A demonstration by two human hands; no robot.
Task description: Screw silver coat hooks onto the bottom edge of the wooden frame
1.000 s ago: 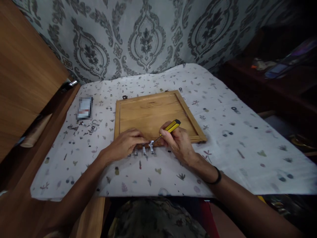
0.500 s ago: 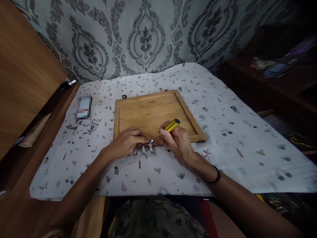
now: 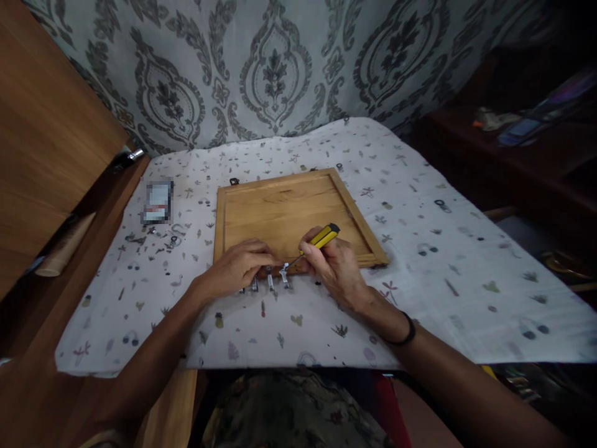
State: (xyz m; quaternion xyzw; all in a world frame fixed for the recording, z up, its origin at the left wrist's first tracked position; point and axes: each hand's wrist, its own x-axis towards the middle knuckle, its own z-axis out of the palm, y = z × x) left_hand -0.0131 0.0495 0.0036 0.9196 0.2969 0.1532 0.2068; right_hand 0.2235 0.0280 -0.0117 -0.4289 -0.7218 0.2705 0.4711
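- In the head view, the wooden panel (image 3: 284,214) lies flat on the patterned cloth (image 3: 438,311), its near edge toward the person.
- The right hand (image 3: 336,269) is curled round the handle of a yellow and black screwdriver (image 3: 321,238), whose shaft slants down and left to the rightmost metal piece (image 3: 285,277) at that near edge.
- The left hand (image 3: 233,269) rests at the near edge, fingers drawn together and tips close to the same piece; whether they pinch it or a screw, I cannot tell.
- A second metal piece (image 3: 270,282) and a third metal piece (image 3: 254,284) sit to the left, both near the left hand.
- For good work here, I would keep the tip seated and the shaft in line with the screw, if one is there; a slanted push could slip toward the left fingertips. Light, even turns seem wise.
- The metal pieces jut past the panel's near edge over the cloth, so the left wrist could knock them.
- Cloth lies open to the right of the panel, giving the right elbow room; the table's near edge runs beneath both forearms.
- Small loose parts (image 3: 173,241) and a blurred-out rectangular object (image 3: 157,202) lie at the left, well apart from both hands.
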